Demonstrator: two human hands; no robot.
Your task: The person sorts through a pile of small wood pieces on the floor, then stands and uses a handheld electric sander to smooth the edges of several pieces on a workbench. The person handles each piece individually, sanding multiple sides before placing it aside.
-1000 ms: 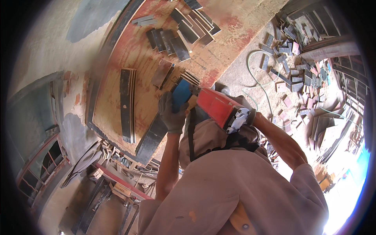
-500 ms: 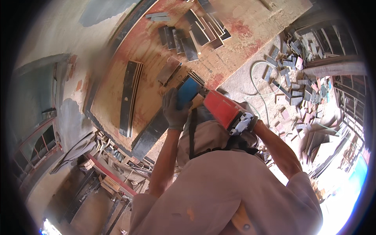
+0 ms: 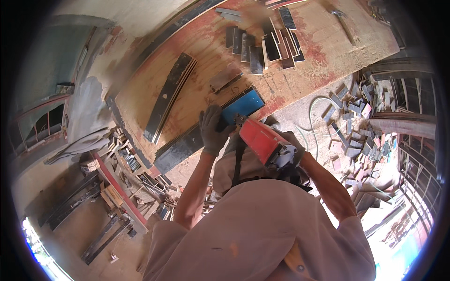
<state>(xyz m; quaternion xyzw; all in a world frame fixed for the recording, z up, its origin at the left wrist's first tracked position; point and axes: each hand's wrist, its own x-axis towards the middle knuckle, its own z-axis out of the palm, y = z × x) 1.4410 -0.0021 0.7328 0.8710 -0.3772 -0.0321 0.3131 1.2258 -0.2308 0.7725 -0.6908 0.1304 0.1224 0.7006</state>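
My left hand (image 3: 214, 129), in a dark grey glove, lies with fingers apart at the left end of a blue-faced board (image 3: 247, 104). The thumb is against the board's near edge. My right hand (image 3: 294, 146), also gloved, is closed round a red nail gun (image 3: 263, 141) with a silver rear end. The tool slants up and left, and its dark nose is at the blue board's near edge; whether they touch I cannot tell. Beyond the board lies a short brown strip (image 3: 227, 82). A black board (image 3: 180, 149) extends along the table's near edge, left of my left hand.
The worktable (image 3: 323, 61) is dusty and red-stained. Long dark strips (image 3: 169, 96) lie left, cut dark pieces (image 3: 255, 58) at the back, and a hammer (image 3: 344, 27) at the far right. A pale hose (image 3: 313, 112) and scattered offcuts (image 3: 354, 136) lie on the floor to the right.
My view has shifted, so the table appears farther right. My left hand's fingers have spread and moved to the blue board's left end, uncovering more of it. The nail gun stays near its edge.
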